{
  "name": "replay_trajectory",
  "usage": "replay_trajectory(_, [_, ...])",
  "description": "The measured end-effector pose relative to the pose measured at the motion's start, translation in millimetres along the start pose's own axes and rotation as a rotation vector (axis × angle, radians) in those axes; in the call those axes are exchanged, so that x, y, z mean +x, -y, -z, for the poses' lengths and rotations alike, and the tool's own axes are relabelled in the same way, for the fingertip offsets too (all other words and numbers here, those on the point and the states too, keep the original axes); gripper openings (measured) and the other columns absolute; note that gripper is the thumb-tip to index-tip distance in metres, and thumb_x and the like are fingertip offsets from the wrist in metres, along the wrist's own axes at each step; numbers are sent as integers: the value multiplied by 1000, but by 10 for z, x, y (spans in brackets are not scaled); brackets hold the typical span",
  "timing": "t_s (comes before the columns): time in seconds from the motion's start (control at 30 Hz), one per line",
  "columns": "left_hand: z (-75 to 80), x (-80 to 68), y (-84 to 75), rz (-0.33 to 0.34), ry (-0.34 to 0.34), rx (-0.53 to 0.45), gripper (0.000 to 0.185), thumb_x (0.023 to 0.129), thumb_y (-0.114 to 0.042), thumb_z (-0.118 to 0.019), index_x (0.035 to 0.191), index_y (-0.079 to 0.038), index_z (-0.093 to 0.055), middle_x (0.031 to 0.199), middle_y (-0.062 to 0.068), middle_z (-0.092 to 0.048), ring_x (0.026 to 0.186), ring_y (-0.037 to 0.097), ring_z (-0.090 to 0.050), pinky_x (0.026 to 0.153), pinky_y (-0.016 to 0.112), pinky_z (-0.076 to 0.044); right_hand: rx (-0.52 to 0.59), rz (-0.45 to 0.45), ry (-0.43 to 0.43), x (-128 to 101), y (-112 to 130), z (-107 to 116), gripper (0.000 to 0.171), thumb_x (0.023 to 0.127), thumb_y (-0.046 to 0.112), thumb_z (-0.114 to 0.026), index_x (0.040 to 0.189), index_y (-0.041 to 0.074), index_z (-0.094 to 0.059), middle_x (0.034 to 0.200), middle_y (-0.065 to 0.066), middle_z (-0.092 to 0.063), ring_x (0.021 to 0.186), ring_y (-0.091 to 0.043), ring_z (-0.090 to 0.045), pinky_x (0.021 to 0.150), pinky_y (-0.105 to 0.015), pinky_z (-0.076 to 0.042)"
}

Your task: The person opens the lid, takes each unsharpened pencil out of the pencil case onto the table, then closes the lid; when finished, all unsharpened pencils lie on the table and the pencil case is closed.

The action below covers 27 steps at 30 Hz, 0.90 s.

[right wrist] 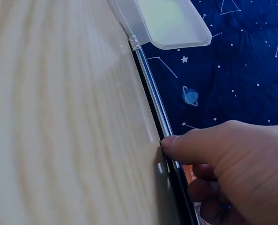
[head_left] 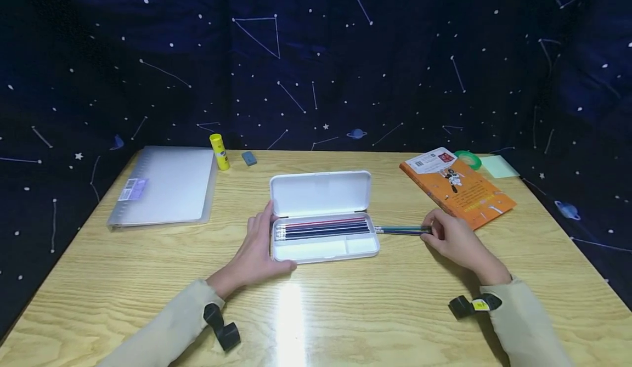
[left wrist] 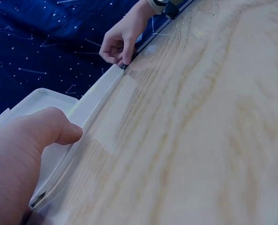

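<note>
several slender pencils, smooth oblong case, woodgrain table

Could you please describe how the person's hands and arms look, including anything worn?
The left hand and right hand are bare. Both sleeves are long and pale beige. A blocky black device sits at each cuff; the right one bears a yellow label.

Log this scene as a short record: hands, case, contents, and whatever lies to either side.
left hand: holds the white pencil case at its left end
right hand: pinches a few pencils, ferrule ends toward the case
lid: open, tilted back
contents: red and dark pencils in a row at the rear
back left: translucent binder, yellow glue stick, blue eraser
back right: orange book, green tape roll, pale green paper
</note>
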<state>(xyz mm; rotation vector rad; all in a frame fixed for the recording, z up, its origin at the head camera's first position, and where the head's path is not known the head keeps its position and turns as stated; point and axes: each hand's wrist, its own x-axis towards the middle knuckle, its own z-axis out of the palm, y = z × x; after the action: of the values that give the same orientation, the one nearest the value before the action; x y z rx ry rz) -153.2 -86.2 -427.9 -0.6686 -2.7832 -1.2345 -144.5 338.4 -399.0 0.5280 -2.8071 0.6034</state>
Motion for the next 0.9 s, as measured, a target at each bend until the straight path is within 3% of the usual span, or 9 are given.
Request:
replay_trajectory(0.17, [22, 1, 13, 1, -5, 1, 133, 57, -37, -85, 155, -9, 0, 137, 12, -40, 122, 24, -29, 100, 45, -38, 1, -3, 8, 105, 36, -5, 32, 73, -2, -78, 97, 4, -58, 68, 5, -46, 59, -2, -37, 55, -22, -33])
replay_trajectory(0.4, [7, -27, 14, 7, 6, -16, 134, 56, -36, -86, 155, -8, 1, 136, 13, -40, 122, 24, -29, 100, 46, -38, 133, 0, 92, 190, 245, -38, 14, 85, 4, -69, 97, 7, -63, 67, 6, -47, 57, -2, -40, 52, -21, -35])
replay_trajectory(0.57, [-14, -30, 4, 5, 18, -14, 133, 57, -36, -86, 155, -8, 1, 135, 11, -40, 120, 23, -29, 99, 44, -38, 170, 10, 159, 338, 436, -149, 11, 89, 9, -66, 100, 8, -63, 68, 6, -48, 60, -4, -42, 55, -22, -37])
replay_trajectory(0.9, [8, 0, 7, -20, 0, 0, 133, 56, -36, -85, 155, -7, 0, 134, 11, -41, 118, 23, -30, 97, 43, -38, 168, 159, 265, 780, 858, -431, 18, 91, 11, -63, 105, 14, -74, 76, 7, -57, 68, -8, -44, 62, -23, -38])
